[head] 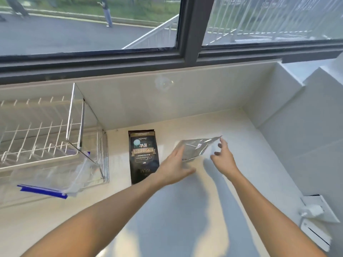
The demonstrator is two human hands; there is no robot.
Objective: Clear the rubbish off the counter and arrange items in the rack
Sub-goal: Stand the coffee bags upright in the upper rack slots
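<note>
A pale worktop [185, 210] runs beneath a wide window [92, 25], boxed in by white walls behind and to the right; a wire rack [42, 134] stands at its left end, a clear zip bag [55, 175] with a blue strip hanging over its front edge; a black coffee pouch [143, 156] lies flat just right of the rack; a silvery packet [196, 148] lies near the back, the left hand [175, 169] touching its left end with straight fingers, the right hand [223, 157] loosely spread at its right end, gripping nothing.
</note>
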